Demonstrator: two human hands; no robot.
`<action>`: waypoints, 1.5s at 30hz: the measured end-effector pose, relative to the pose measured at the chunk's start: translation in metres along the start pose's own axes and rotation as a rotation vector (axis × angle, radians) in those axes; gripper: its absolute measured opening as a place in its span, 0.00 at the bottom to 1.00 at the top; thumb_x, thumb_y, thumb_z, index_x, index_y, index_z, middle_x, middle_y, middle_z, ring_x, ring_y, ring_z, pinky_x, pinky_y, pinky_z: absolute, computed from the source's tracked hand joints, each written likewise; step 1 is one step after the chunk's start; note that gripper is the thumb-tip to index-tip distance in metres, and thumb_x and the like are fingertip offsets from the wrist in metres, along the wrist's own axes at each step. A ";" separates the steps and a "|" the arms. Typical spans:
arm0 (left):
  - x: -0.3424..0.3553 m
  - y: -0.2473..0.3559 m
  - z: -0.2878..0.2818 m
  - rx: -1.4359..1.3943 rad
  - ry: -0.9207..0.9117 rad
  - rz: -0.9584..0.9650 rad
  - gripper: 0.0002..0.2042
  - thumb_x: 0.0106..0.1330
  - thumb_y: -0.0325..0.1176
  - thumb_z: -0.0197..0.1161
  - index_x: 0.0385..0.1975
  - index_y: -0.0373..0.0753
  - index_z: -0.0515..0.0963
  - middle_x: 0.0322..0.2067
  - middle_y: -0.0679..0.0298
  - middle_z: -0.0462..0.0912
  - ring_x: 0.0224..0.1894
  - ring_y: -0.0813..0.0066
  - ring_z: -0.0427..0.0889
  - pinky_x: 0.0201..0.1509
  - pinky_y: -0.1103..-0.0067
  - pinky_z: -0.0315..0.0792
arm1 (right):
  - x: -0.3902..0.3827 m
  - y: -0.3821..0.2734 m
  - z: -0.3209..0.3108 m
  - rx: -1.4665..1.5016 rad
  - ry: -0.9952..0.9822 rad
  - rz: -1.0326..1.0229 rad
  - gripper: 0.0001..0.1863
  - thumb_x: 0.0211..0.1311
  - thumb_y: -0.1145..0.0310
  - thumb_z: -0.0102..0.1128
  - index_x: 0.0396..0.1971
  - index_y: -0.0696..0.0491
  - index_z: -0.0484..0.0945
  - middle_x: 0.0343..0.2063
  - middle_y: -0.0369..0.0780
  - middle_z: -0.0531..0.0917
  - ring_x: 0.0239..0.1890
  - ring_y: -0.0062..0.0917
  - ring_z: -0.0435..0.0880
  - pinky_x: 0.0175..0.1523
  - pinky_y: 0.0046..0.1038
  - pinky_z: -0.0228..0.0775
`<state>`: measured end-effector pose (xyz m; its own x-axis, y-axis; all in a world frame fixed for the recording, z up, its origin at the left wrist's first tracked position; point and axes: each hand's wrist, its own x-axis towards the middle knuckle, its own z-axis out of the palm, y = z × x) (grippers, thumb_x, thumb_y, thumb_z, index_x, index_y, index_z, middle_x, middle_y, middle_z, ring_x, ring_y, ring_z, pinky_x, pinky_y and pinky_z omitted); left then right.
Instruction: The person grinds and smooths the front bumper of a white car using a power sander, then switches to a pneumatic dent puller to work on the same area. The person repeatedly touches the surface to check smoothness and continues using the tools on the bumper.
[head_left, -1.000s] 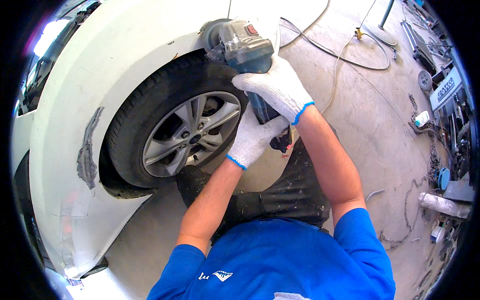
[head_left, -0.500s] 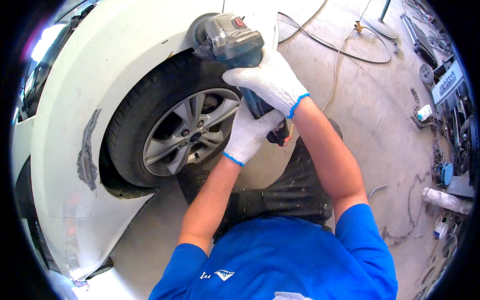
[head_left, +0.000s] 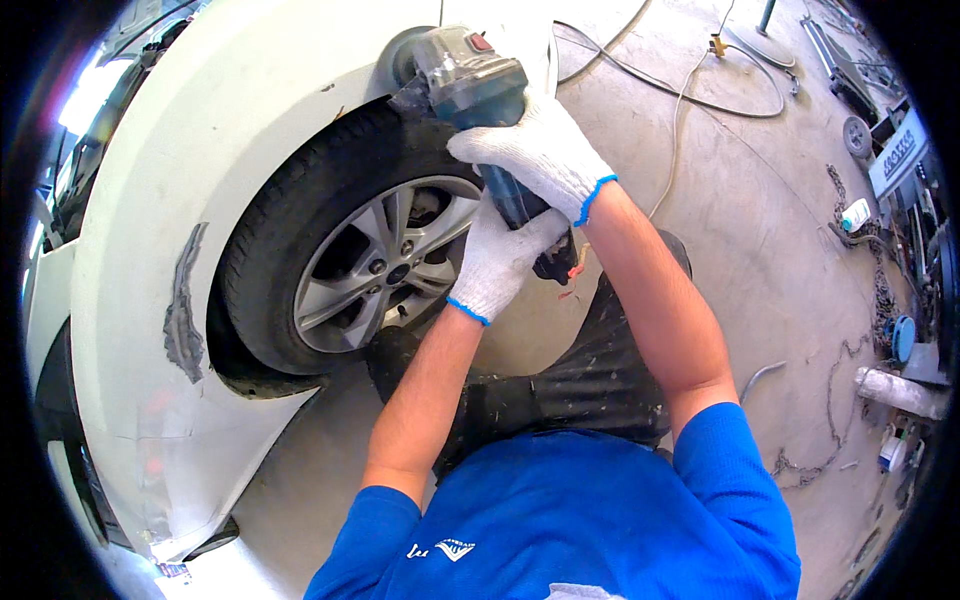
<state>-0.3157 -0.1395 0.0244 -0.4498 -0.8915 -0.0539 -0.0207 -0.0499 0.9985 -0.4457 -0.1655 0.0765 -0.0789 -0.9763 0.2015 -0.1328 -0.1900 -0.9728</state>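
Note:
Both my hands wear white knit gloves with blue cuffs and grip a dusty angle grinder (head_left: pixel 468 82). Nearest its head, my right hand (head_left: pixel 545 152) wraps the body with the thumb pointing left. My left hand (head_left: pixel 500 255) closes round the rear of the handle, lower down. The grinder's round disc (head_left: pixel 402 58) lies at the white car fender (head_left: pixel 270 110), just above the wheel arch; whether it presses on the paint is hard to see. Below the arch sits a black tyre (head_left: pixel 252 270) on a silver spoked rim (head_left: pixel 345 325).
A grey scraped patch (head_left: pixel 183 310) marks the fender left of the wheel. Cables (head_left: pixel 670 95) loop over the concrete floor at upper right. Along the right side lie a chain (head_left: pixel 882 290), a small white bottle (head_left: pixel 855 215), a wrapped roll (head_left: pixel 900 392) and other gear.
The whole view has shifted slightly, with the car appearing a little further right. Both hands keep the same grip on the grinder, and its disc stays by the fender above the arch.

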 end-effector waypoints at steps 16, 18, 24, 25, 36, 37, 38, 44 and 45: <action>-0.001 0.001 0.001 0.031 0.000 -0.016 0.23 0.59 0.34 0.72 0.51 0.34 0.70 0.38 0.63 0.83 0.37 0.77 0.83 0.43 0.78 0.78 | -0.003 0.007 0.000 0.032 0.034 0.075 0.28 0.47 0.55 0.71 0.47 0.57 0.82 0.36 0.43 0.86 0.37 0.30 0.83 0.49 0.29 0.76; -0.001 0.001 -0.001 0.016 -0.007 -0.010 0.26 0.60 0.36 0.73 0.55 0.33 0.71 0.45 0.63 0.82 0.46 0.76 0.81 0.53 0.77 0.74 | -0.001 0.005 0.001 0.047 0.015 0.029 0.28 0.47 0.55 0.71 0.46 0.57 0.83 0.35 0.43 0.86 0.37 0.29 0.83 0.49 0.29 0.76; 0.001 0.003 0.000 0.071 -0.027 -0.048 0.28 0.61 0.38 0.73 0.57 0.32 0.72 0.49 0.62 0.82 0.50 0.75 0.80 0.57 0.76 0.73 | 0.003 0.012 -0.002 0.023 0.030 0.043 0.28 0.46 0.54 0.71 0.46 0.56 0.83 0.34 0.44 0.86 0.38 0.30 0.83 0.49 0.30 0.76; 0.001 0.002 -0.001 0.061 -0.044 -0.061 0.28 0.61 0.38 0.73 0.57 0.32 0.72 0.49 0.62 0.82 0.50 0.75 0.80 0.57 0.76 0.73 | 0.002 0.014 -0.002 0.027 0.037 0.054 0.28 0.46 0.54 0.71 0.46 0.56 0.83 0.35 0.44 0.86 0.38 0.30 0.84 0.49 0.30 0.76; 0.004 -0.007 0.001 0.078 -0.009 -0.002 0.26 0.58 0.36 0.73 0.53 0.33 0.71 0.41 0.62 0.83 0.42 0.77 0.83 0.45 0.78 0.77 | -0.002 0.007 -0.003 -0.032 0.053 0.033 0.26 0.47 0.54 0.71 0.44 0.56 0.84 0.34 0.44 0.87 0.37 0.33 0.84 0.49 0.31 0.76; 0.003 -0.009 0.001 0.100 -0.003 0.017 0.26 0.58 0.36 0.73 0.53 0.33 0.71 0.41 0.62 0.83 0.42 0.77 0.83 0.45 0.78 0.77 | -0.004 0.004 -0.002 -0.042 0.061 0.022 0.26 0.47 0.54 0.71 0.44 0.56 0.84 0.34 0.44 0.87 0.37 0.33 0.84 0.49 0.31 0.76; 0.003 -0.009 0.002 0.067 0.001 0.029 0.26 0.58 0.37 0.73 0.53 0.33 0.71 0.41 0.62 0.83 0.42 0.77 0.83 0.45 0.77 0.77 | -0.006 0.004 -0.002 -0.054 0.071 0.016 0.26 0.47 0.55 0.71 0.44 0.56 0.83 0.34 0.44 0.87 0.37 0.33 0.84 0.49 0.31 0.76; 0.001 -0.001 -0.001 0.057 -0.012 0.007 0.24 0.59 0.37 0.72 0.52 0.32 0.74 0.41 0.63 0.84 0.42 0.78 0.83 0.45 0.78 0.77 | 0.000 0.006 0.003 -0.032 0.069 -0.024 0.27 0.45 0.55 0.72 0.42 0.58 0.84 0.35 0.46 0.87 0.38 0.35 0.85 0.50 0.32 0.76; 0.001 -0.001 0.000 0.064 0.001 0.013 0.24 0.59 0.37 0.72 0.51 0.32 0.74 0.41 0.62 0.84 0.41 0.78 0.83 0.45 0.78 0.78 | 0.000 0.008 0.001 -0.016 0.068 -0.014 0.26 0.45 0.55 0.72 0.42 0.58 0.84 0.35 0.46 0.87 0.38 0.35 0.85 0.50 0.32 0.76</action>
<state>-0.3161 -0.1403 0.0235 -0.4495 -0.8924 -0.0406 -0.0714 -0.0094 0.9974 -0.4458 -0.1670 0.0685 -0.1434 -0.9644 0.2224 -0.1501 -0.2009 -0.9680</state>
